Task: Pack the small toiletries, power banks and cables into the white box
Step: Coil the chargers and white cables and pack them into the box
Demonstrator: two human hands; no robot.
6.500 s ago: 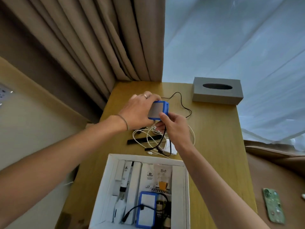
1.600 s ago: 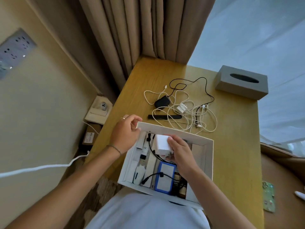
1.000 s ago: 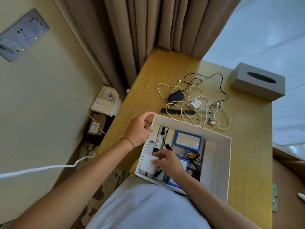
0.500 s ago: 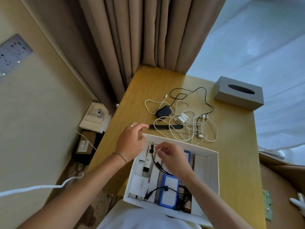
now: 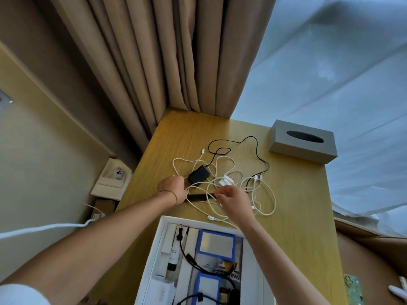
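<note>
both hands [image 5: 233,198] in white cables [image 5: 262,194] beyond white box [image 5: 152,260]

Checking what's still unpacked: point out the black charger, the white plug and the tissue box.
black charger [image 5: 198,174], head view, its top face.
white plug [image 5: 226,181], head view, its body.
tissue box [image 5: 301,153], head view, front wall.

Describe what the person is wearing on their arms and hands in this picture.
Both forearms are bare. The left hand has a thin, dark cord-like bracelet around its wrist; any ring is too small to make out here. The right hand and its wrist show nothing worn. A white sleeve edge appears at the lower-left corner, on the left arm.
</note>
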